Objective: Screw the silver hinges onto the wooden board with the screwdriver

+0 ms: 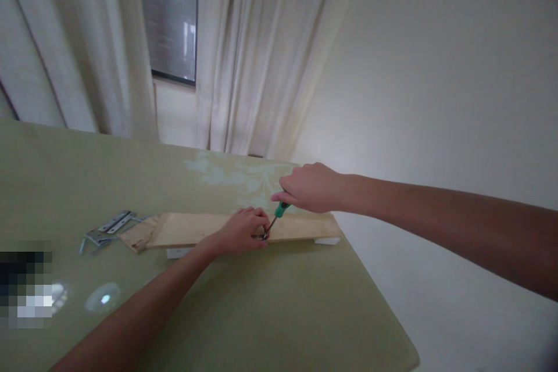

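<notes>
A long pale wooden board [305, 225] lies raised on white blocks near the table's right side. My right hand [311, 187] is wrapped round the green handle of a screwdriver [281, 209], whose shaft slants down and left to the board. At its tip, my left hand [244, 231] rests on the board with bent fingers, pinched about a small dark metal piece [260, 237]. The fingers cover most of that piece, so its kind is unclear. Left of the board sits a small pile with metal hinges [115, 221] and a few screws [82, 246].
A smaller wooden piece [138, 233] touches the board's left end. White supports [328, 240] show beneath the board. The green table [305, 302] ends at the right, beside a pale wall [436, 99]. Curtains [265, 52] and a window [170, 17] stand behind.
</notes>
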`<move>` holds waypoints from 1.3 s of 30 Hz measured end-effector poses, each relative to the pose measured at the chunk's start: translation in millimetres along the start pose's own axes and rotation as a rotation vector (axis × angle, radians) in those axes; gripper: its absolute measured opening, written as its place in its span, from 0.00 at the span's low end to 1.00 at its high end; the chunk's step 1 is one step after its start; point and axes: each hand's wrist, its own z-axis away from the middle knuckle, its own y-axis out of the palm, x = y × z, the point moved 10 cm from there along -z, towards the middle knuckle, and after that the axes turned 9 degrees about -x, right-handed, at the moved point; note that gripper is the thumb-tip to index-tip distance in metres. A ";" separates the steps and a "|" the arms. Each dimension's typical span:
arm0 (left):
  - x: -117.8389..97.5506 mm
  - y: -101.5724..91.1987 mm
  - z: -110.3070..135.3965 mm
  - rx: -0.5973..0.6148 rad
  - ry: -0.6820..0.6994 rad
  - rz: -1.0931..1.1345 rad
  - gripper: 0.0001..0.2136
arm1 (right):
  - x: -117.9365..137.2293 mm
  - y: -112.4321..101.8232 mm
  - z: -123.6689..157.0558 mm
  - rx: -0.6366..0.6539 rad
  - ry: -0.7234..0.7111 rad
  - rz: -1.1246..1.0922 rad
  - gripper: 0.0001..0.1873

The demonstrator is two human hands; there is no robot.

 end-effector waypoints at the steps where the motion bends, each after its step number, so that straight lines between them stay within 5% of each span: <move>1: -0.8 -0.2 -0.1 0.001 0.004 0.003 0.07 | 1.3 0.9 1.0 0.014 -0.018 -0.014 0.25; 7: -0.2 0.1 -0.7 -0.002 0.007 -0.011 0.07 | 5.3 5.1 5.0 0.045 -0.082 0.015 0.22; 14: -0.2 -0.9 -1.6 0.003 0.007 0.006 0.08 | 7.0 3.7 5.7 0.026 -0.091 -0.014 0.30; 17: 0.4 -1.0 -2.0 0.008 -0.001 -0.004 0.08 | 9.8 -1.2 4.6 -0.025 -0.100 0.018 0.21; 20: 0.1 -0.7 -1.9 0.014 -0.003 -0.001 0.09 | 4.5 -0.4 4.0 -0.043 -0.042 0.047 0.26; 27: 0.3 -1.3 -0.9 0.005 0.004 0.010 0.08 | 9.7 3.5 8.1 -0.044 -0.114 0.006 0.20; 31: 1.9 0.4 -0.7 0.008 0.004 0.019 0.08 | 4.1 4.8 9.3 -0.030 -0.024 0.036 0.29; 39: 0.3 -0.4 -0.1 0.028 -0.014 -0.023 0.08 | 11.6 1.2 12.4 -0.067 -0.088 -0.005 0.20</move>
